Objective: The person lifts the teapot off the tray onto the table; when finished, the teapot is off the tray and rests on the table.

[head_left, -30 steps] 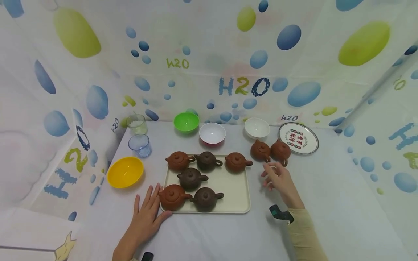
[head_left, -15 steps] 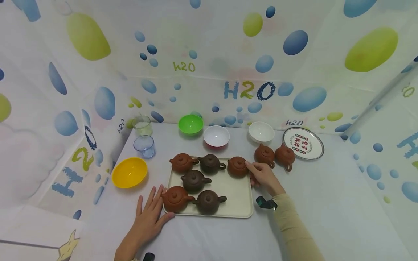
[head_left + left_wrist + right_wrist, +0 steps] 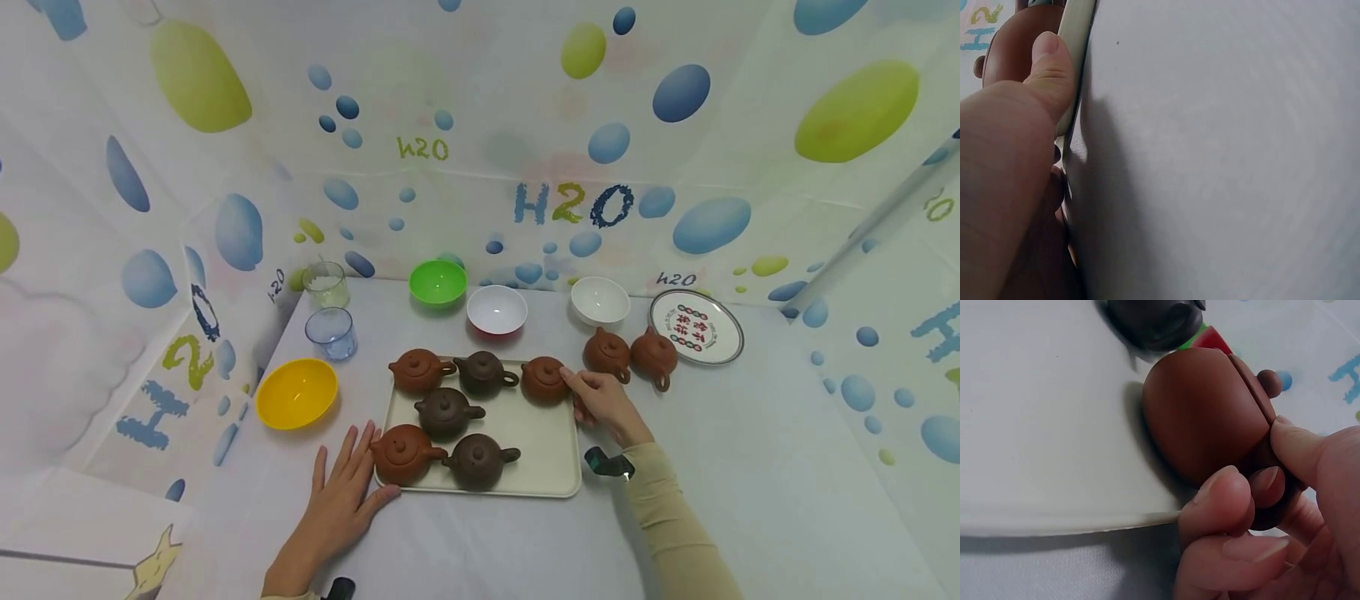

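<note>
My right hand [image 3: 606, 406] pinches the handle of a reddish-brown teapot [image 3: 544, 381] at the back right corner of a cream tray [image 3: 536, 458]. In the right wrist view, thumb and fingers close round that handle beside the teapot's body [image 3: 1204, 412]. My left hand [image 3: 337, 498] lies with fingers spread at the tray's front left corner, its thumb along the rim in the left wrist view. Beside it on the tray sits another reddish-brown teapot [image 3: 405, 455]. Dark brown teapots [image 3: 480, 461] and a third reddish one [image 3: 420, 372] share the tray.
Two reddish teapots [image 3: 654, 357] stand right of the tray, before an oval plate [image 3: 720, 337]. Behind it are white [image 3: 600, 302], red-and-white [image 3: 497, 311] and green bowls [image 3: 438, 284]. A yellow bowl [image 3: 297, 394] and two glasses [image 3: 331, 333] stand left. A patterned curtain [image 3: 480, 100] encloses the table.
My right hand has moved left from near the two teapots beside the tray and has taken hold of the back right teapot's handle. My left hand has stayed at the tray corner.
</note>
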Action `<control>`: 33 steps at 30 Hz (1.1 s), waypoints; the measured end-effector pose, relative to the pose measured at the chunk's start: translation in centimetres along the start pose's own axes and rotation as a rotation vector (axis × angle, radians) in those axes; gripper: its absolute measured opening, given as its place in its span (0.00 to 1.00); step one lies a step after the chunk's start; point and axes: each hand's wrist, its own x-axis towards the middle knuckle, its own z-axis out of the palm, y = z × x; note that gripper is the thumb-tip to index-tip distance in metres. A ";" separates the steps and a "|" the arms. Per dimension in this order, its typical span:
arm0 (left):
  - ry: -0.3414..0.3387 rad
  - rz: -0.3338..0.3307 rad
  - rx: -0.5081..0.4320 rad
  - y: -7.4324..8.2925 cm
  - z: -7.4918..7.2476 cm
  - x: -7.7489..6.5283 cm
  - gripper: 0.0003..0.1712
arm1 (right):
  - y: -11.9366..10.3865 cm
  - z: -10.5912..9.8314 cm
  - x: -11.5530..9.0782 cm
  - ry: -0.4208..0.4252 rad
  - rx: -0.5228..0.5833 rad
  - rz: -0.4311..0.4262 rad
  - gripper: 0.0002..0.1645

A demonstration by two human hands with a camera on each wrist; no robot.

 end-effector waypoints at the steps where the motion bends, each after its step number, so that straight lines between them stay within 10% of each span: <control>1: 0.000 0.000 -0.001 0.0 0.0 0.0 0.55 | 0.0 0.0 0.0 0.000 0.004 0.002 0.32; 33: 0.012 0.008 0.006 0.1 0.0 0.0 0.53 | -0.6 -0.1 -0.1 0.013 0.027 0.075 0.32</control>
